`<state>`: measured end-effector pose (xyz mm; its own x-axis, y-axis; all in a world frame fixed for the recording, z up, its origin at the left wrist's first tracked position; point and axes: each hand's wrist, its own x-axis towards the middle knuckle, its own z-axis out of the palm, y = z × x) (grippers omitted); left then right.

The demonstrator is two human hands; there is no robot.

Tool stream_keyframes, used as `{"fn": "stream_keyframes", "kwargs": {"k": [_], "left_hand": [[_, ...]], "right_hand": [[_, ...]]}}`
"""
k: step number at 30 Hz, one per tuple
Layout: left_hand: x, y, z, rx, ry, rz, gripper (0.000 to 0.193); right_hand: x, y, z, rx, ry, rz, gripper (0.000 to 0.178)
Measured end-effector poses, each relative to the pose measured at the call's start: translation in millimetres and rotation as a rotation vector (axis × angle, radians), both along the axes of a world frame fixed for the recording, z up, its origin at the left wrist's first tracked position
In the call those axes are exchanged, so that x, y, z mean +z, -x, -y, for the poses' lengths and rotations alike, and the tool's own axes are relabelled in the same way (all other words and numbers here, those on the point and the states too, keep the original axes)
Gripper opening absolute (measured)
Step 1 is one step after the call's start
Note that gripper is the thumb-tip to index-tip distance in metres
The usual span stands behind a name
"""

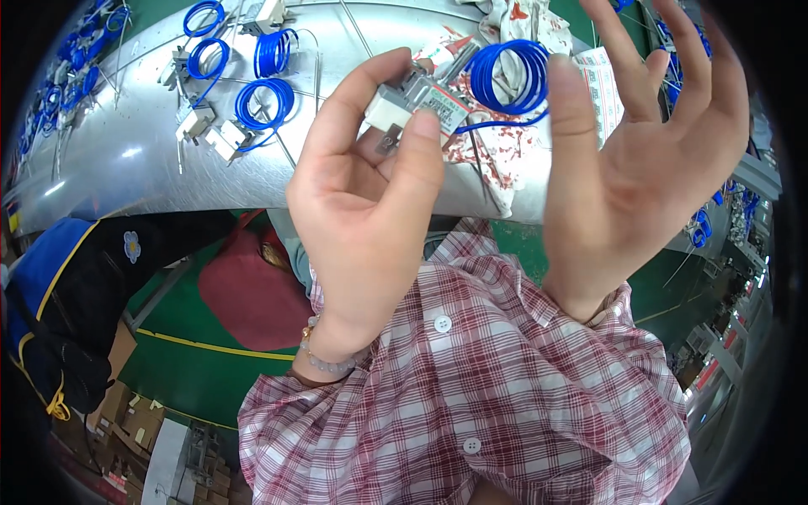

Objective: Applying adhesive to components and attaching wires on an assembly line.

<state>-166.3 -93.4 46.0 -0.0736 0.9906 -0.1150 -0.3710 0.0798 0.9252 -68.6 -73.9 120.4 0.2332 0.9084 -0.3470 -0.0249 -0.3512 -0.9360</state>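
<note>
In the middle of the frame, the left hand [370, 210] is pinching a small white-and-metal switch unit [412, 99] between thumb and fingers; its glossy blue wire coil [509, 77] is springing out rightward. The right hand [640, 160] is spreading open, empty, beside it. Keeping the pinch on the rigid body seems wisest. Beyond, similar coiled units [252, 109] are lying on the smooth grey metal surface [126, 160] in the upper left.

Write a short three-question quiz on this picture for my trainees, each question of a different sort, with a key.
1. True or false: the left hand holds a small grey part with a blue wire coil.
2. The right hand is: A) clenched in a fist B) open with fingers spread C) holding scissors.
3. Fill in: more blue coils lie on the ____ metal table.

Key: 1 true; 2 B; 3 grey.
</note>
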Motion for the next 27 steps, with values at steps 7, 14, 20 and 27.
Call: {"fn": "stream_keyframes", "kwargs": {"k": [7, 14, 20, 27], "left_hand": [[6, 6, -6, -0.025, 0.016, -0.023, 0.032], [18, 11, -6, -0.122, 0.062, -0.010, 0.037], [19, 16, -8, -0.182, 0.087, 0.157, 0.053], [25, 4, -1, -0.070, -0.192, 0.051, 0.051]], "right_hand": [[13, -4, -1, -0.012, -0.006, -0.051, 0.083], [12, -6, 1, -0.029, 0.039, -0.091, 0.084], [13, -10, 3, -0.035, 0.072, -0.115, 0.084], [19, -9, -4, -0.025, 0.088, -0.138, 0.085]]}}
